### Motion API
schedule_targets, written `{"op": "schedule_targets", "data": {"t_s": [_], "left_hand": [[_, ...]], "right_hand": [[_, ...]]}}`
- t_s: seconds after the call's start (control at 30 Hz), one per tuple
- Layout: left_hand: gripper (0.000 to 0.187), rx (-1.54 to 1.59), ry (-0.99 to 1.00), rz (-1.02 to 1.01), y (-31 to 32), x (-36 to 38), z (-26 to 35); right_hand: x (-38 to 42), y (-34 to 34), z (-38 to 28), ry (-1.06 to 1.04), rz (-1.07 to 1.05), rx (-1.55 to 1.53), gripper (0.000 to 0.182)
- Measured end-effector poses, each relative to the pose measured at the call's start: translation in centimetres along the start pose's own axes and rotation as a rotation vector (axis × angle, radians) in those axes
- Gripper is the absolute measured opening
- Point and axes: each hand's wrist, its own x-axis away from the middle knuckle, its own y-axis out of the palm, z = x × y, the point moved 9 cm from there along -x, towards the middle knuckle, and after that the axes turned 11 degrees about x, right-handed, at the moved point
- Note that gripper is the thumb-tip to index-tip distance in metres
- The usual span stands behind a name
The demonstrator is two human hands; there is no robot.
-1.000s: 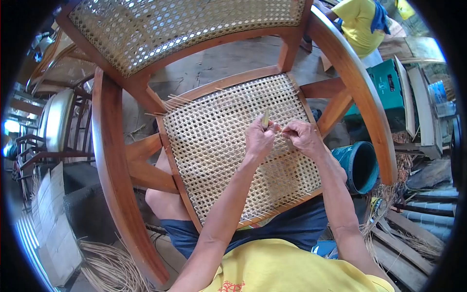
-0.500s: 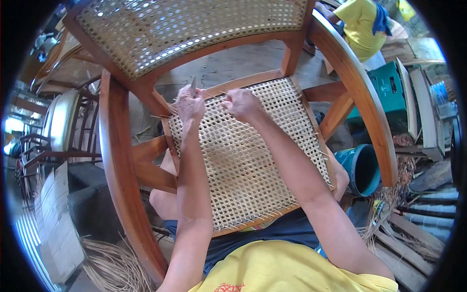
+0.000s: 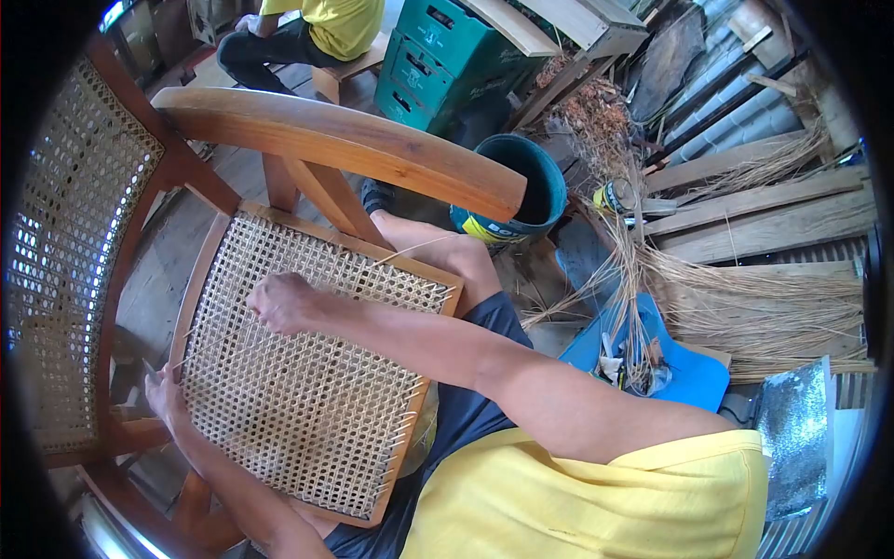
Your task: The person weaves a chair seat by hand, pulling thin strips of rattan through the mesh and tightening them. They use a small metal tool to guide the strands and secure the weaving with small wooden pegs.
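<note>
The woven cane seat (image 3: 298,391) of a wooden chair lies in the middle left of the scene, tilted in view, with short strand ends sticking out along the side by the wearer's lap. One loose strand (image 3: 414,249) pokes out over the seat's far right rim. The right hand (image 3: 282,303) is clenched over the far part of the weave, its fingers curled under; whether they pinch a strand cannot be told. The left hand (image 3: 166,396) is at the seat's left edge, its fingers closed on a small pointed tool (image 3: 148,367) whose pale tip shows above them. Further left stands the cane backrest (image 3: 79,205), and on the far side a curved wooden armrest (image 3: 335,140) crosses toward the right. Beyond its end is a dark green bucket (image 3: 548,172), with stacked green crates (image 3: 433,61) farther off and, left of these, another person (image 3: 345,28) seated in a yellow top. On the right, long loose strands (image 3: 764,307) spread over boards, and a blue tray (image 3: 698,377) nearer the wearer's arm bears small items, partly covered by hanging strands
</note>
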Motion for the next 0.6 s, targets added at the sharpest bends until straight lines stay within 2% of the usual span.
{"op": "schedule_targets", "data": {"t_s": [0.03, 0.07, 0.1, 0.13, 0.17, 0.2, 0.23, 0.27, 0.3, 0.33, 0.37, 0.43, 0.47, 0.53, 0.6], "left_hand": [[0.023, 0.052, -0.01, 0.03, -0.8, -1.0, -0.8], [0.031, -0.111, 0.005, 0.016, -1.3, -1.2, -0.2], [0.039, 0.053, 0.007, 0.028, -0.4, -1.0, -0.8], [0.047, 0.211, 0.008, 0.073, -0.9, -1.4, -1.7], [0.06, 0.182, -0.021, -0.01, -0.3, 1.9, 2.1], [0.053, 0.004, 0.024, -0.079, -0.3, 1.6, 2.3], [0.045, -0.014, 0.033, -0.06, -0.5, 5.0, 5.8], [0.036, -0.227, -0.02, -0.059, -0.8, 8.3, 10.3], [0.034, -0.182, -0.052, -0.018, -1.5, 4.1, 4.5], [0.031, -0.233, 0.029, 0.03, -2.0, 3.8, 5.0], [0.031, -0.11, -0.044, 0.036, -2.0, 3.5, 3.7], [0.031, -0.083, -0.046, 0.091, -2.0, 3.3, 2.9], [0.031, -0.08, -0.075, 0.105, -2.2, 3.8, 3.5], [0.027, -0.047, -0.113, 0.118, -2.1, 4.7, 4.1], [0.027, -0.071, -0.085, 0.116, -2.1, 4.8, 4.7]], "right_hand": [[-0.6, 0.7, 0.3, -0.003, 0.002, -0.009, 0.017], [-1.1, 1.7, -0.5, -0.177, 0.012, 0.259, 0.018], [-1.7, 3.2, -2.1, -0.37, 0.028, 0.525, 0.018], [-0.9, 0.4, 0.8, -0.085, 0.131, -0.186, 0.02], [-1.5, 1.0, 1.4, -0.241, 0.349, -0.399, 0.022], [-0.6, 0.6, 1.5, -0.33, 0.247, -0.597, 0.022], [-0.1, 0.0, 1.1, -0.253, 0.066, -0.633, 0.023], [-1.0, 0.6, 0.6, -0.266, 0.006, -0.572, 0.021], [-1.4, 0.6, 0.3, -0.267, -0.061, -0.503, 0.017], [-1.6, 0.8, 0.7, -0.238, -0.099, -0.554, 0.019], [-2.0, 1.4, 1.5, -0.145, -0.108, -0.504, 0.019], [-1.1, -0.4, 1.3, -0.06, -0.116, -0.43, 0.018], [-0.9, -0.6, 0.8, -0.082, -0.108, -0.423, 0.018], [-0.5, -0.1, 1.3, 0.008, -0.178, -0.474, 0.017], [-0.5, -0.1, 1.3, -0.006, -0.137, -0.447, 0.018]]}}
